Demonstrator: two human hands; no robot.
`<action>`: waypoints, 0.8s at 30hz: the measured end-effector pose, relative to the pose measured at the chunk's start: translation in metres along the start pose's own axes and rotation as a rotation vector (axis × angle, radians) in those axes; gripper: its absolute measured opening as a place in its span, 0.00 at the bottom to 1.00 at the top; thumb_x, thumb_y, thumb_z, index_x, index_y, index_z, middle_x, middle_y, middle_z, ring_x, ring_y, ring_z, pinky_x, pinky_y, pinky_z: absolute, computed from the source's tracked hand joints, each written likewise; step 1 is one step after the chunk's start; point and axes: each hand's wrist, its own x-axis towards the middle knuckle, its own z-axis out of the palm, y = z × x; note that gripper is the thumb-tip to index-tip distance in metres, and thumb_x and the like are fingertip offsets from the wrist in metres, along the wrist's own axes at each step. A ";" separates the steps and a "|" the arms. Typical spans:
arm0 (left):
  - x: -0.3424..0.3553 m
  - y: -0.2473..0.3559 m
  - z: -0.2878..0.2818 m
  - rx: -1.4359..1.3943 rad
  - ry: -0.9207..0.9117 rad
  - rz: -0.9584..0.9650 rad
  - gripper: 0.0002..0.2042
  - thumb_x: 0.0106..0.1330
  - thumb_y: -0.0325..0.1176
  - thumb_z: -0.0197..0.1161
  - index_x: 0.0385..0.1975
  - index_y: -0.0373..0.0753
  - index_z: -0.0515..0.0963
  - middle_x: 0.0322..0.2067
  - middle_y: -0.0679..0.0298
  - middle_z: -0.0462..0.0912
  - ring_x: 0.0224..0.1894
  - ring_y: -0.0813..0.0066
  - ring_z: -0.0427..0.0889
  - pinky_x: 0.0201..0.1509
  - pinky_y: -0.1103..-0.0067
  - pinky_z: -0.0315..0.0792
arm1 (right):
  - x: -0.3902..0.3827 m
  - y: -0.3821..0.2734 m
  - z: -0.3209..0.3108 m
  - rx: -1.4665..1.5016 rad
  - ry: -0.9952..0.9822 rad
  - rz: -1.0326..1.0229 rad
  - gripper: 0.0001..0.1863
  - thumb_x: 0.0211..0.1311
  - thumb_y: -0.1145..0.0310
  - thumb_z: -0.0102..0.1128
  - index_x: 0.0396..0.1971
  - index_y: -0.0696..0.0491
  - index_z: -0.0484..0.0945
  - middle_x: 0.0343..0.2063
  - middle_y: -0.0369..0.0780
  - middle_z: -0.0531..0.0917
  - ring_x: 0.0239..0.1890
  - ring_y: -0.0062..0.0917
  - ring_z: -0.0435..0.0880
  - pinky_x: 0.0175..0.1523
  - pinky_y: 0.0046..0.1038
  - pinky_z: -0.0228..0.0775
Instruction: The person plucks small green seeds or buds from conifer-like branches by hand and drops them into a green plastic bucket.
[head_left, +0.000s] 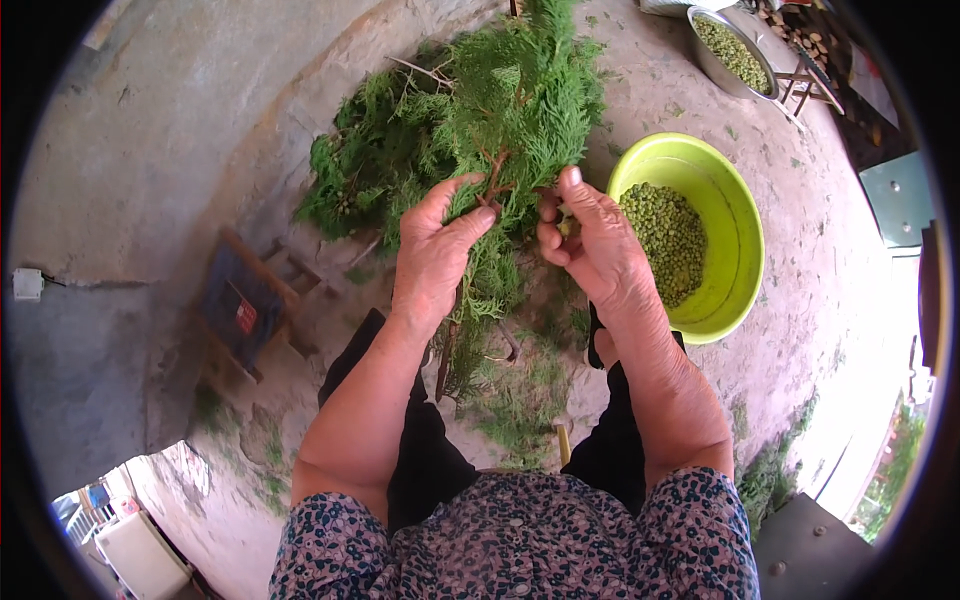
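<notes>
My left hand (440,250) is closed round the reddish-brown stem of a leafy evergreen branch (520,90) with flat, scale-like green sprays, held up in front of me. My right hand (600,240) is beside the branch, fingers curled, thumb and forefinger near its foliage. Between the curled fingers show pale green bits that look like small cones, partly hidden. Just right of that hand stands a lime-green plastic basin (735,270) with many small round green cones (665,240) in its bottom.
More cut evergreen branches (375,150) lie on the ground beyond my left hand. A low wooden stool (245,300) stands at the left. At the far right a metal bowl (735,55) of green cones rests on a small stand. Loose green clippings (520,400) litter the floor between my legs.
</notes>
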 end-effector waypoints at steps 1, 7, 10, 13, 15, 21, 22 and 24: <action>0.001 0.001 -0.002 -0.017 0.003 0.000 0.14 0.55 0.20 0.57 0.43 0.35 0.73 0.32 0.68 0.77 0.32 0.85 0.73 0.38 0.86 0.68 | 0.002 -0.001 -0.007 0.059 0.004 -0.035 0.15 0.59 0.55 0.53 0.29 0.54 0.71 0.21 0.34 0.71 0.18 0.18 0.67 0.20 0.18 0.56; 0.007 0.013 -0.010 -0.213 0.103 -0.107 0.15 0.55 0.20 0.56 0.44 0.36 0.73 0.34 0.64 0.79 0.32 0.79 0.75 0.38 0.82 0.71 | 0.007 -0.027 -0.037 0.282 0.043 -0.235 0.13 0.60 0.73 0.49 0.44 0.61 0.67 0.32 0.39 0.72 0.28 0.20 0.69 0.29 0.18 0.62; 0.009 0.021 -0.015 -0.304 0.140 -0.124 0.16 0.55 0.21 0.57 0.45 0.36 0.72 0.37 0.61 0.79 0.34 0.76 0.78 0.37 0.79 0.73 | 0.005 -0.044 -0.061 0.402 -0.067 -0.245 0.12 0.61 0.70 0.50 0.41 0.62 0.67 0.30 0.39 0.71 0.21 0.17 0.63 0.23 0.16 0.56; 0.012 0.020 -0.025 -0.204 0.185 -0.129 0.19 0.57 0.25 0.55 0.50 0.38 0.68 0.36 0.63 0.78 0.33 0.74 0.78 0.34 0.76 0.75 | -0.001 -0.053 -0.057 0.345 0.192 -0.328 0.13 0.61 0.74 0.47 0.44 0.62 0.66 0.30 0.38 0.71 0.23 0.18 0.64 0.24 0.17 0.57; 0.012 0.019 -0.031 -0.314 0.204 -0.152 0.18 0.56 0.25 0.55 0.49 0.39 0.68 0.37 0.63 0.78 0.32 0.72 0.78 0.30 0.75 0.75 | -0.002 -0.051 -0.051 0.340 0.219 -0.324 0.13 0.61 0.75 0.46 0.45 0.62 0.66 0.30 0.38 0.71 0.24 0.19 0.65 0.25 0.18 0.57; 0.023 0.008 -0.043 -0.453 0.096 -0.056 0.17 0.57 0.23 0.52 0.47 0.39 0.70 0.37 0.63 0.78 0.34 0.69 0.76 0.34 0.74 0.74 | -0.009 -0.041 -0.047 0.241 0.146 -0.214 0.14 0.61 0.75 0.42 0.47 0.59 0.65 0.29 0.37 0.70 0.25 0.19 0.63 0.26 0.18 0.56; 0.025 0.006 -0.044 -0.492 0.077 -0.034 0.16 0.57 0.23 0.52 0.47 0.38 0.70 0.37 0.62 0.78 0.35 0.69 0.76 0.36 0.73 0.73 | -0.010 -0.042 -0.048 0.242 0.152 -0.213 0.14 0.61 0.75 0.42 0.47 0.59 0.65 0.29 0.37 0.70 0.25 0.19 0.63 0.26 0.18 0.56; 0.025 0.006 -0.045 -0.480 0.080 -0.009 0.16 0.57 0.23 0.53 0.46 0.37 0.71 0.37 0.62 0.78 0.37 0.69 0.76 0.39 0.70 0.73 | -0.009 -0.044 -0.049 0.221 0.107 -0.253 0.13 0.62 0.74 0.42 0.47 0.57 0.65 0.28 0.36 0.69 0.23 0.18 0.61 0.24 0.17 0.54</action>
